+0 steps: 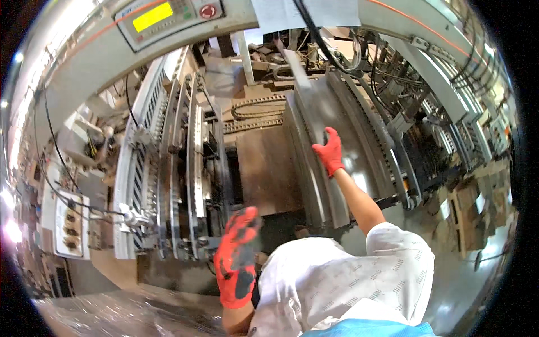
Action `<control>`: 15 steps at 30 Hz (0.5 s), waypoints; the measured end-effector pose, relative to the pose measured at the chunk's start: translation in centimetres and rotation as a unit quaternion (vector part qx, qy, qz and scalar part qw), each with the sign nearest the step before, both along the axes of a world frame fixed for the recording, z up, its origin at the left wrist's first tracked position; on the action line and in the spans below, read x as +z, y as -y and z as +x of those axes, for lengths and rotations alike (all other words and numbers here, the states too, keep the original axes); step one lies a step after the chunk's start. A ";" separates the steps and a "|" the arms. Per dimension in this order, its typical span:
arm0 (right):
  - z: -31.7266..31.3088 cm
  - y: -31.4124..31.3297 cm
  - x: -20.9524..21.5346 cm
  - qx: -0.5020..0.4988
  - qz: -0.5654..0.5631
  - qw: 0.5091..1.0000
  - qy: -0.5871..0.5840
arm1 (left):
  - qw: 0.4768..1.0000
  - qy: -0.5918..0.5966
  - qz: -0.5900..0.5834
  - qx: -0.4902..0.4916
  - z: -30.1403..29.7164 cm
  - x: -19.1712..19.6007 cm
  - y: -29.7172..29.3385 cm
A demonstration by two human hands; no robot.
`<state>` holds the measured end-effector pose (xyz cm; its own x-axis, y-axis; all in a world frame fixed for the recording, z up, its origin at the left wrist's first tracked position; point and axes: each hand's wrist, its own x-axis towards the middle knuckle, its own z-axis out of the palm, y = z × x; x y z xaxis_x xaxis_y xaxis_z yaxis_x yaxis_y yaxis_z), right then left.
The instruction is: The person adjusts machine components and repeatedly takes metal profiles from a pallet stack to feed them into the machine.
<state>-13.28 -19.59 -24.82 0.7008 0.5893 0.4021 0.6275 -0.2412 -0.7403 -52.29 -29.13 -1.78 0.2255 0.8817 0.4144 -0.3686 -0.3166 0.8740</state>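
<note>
A big grey machine frame (84, 62) arches over the whole scene, with a control panel (168, 14) bearing a yellow screen at the top. Below it, left of centre, stand rows of upright metal rails (174, 168), and a brown flat bed (266, 168) lies between them and a sloping steel plate (337, 146) on the right. Cables and hoses (348, 56) crowd the space above the plate.

The right hand (329, 151), in a red glove, reaches up on a bare forearm and rests against the steel plate, fingers curled on its surface; whether they grip an edge cannot be told. The left hand (237, 258), in a red and dark glove, hangs near the rails' lower end, fingers loose and holding nothing.
</note>
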 end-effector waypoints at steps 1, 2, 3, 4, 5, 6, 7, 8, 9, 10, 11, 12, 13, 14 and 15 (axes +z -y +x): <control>2.7 1.1 -0.3 -0.011 -0.023 0.999 0.038 | 0.999 0.013 0.007 -0.049 1.3 1.1 0.1; 4.9 2.2 -0.8 -0.014 -0.057 0.998 0.037 | 0.995 0.028 0.011 -0.098 2.7 2.3 0.3; 7.0 3.3 -1.3 -0.031 -0.068 0.996 0.055 | 0.987 0.047 0.010 -0.151 4.1 3.3 0.6; 8.9 4.2 -1.7 -0.026 -0.090 0.994 0.052 | 0.978 0.062 0.010 -0.197 5.3 4.4 0.8; 10.9 4.8 -2.0 -0.033 -0.084 0.993 0.079 | 0.967 0.085 0.007 -0.240 6.5 5.3 1.1; 12.7 5.4 -2.5 -0.049 -0.108 0.989 0.087 | 0.957 0.108 0.002 -0.268 7.6 6.2 1.6; 14.3 5.7 -3.0 -0.073 -0.133 0.980 0.131 | 0.948 0.133 -0.004 -0.290 8.9 6.9 2.0; 15.8 5.9 -3.4 -0.068 -0.155 0.975 0.148 | 0.939 0.153 -0.012 -0.307 10.2 7.5 2.4; 17.1 6.3 -3.8 -0.089 -0.167 0.967 0.171 | 0.934 0.173 -0.022 -0.313 11.4 8.0 2.7; 18.3 6.4 -4.1 -0.075 -0.177 0.968 0.164 | 0.931 0.196 -0.034 -0.307 12.5 8.4 2.9; 19.6 6.5 -4.3 -0.072 -0.161 0.969 0.172 | 0.928 0.211 -0.049 -0.303 13.6 8.7 3.2; 20.6 6.5 -4.6 -0.078 -0.141 0.970 0.183 | 0.913 0.294 -0.054 -0.279 14.9 8.8 3.4; 21.6 6.5 -4.7 -0.067 -0.152 0.970 0.177 | 0.891 0.375 -0.058 -0.250 16.2 8.9 3.7; 22.6 6.3 -4.8 -0.070 -0.155 0.973 0.158 | 0.863 0.452 -0.059 -0.218 17.5 8.9 3.9; 23.3 6.2 -5.1 -0.073 -0.140 0.976 0.153 | 0.862 0.447 -0.061 -0.232 18.3 8.7 3.8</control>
<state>10.07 -25.76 -29.93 0.6578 0.6097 0.4423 0.7527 -0.5104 -0.4158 -34.03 -32.95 6.94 0.2047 0.8316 0.5163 -0.9741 0.1211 0.1911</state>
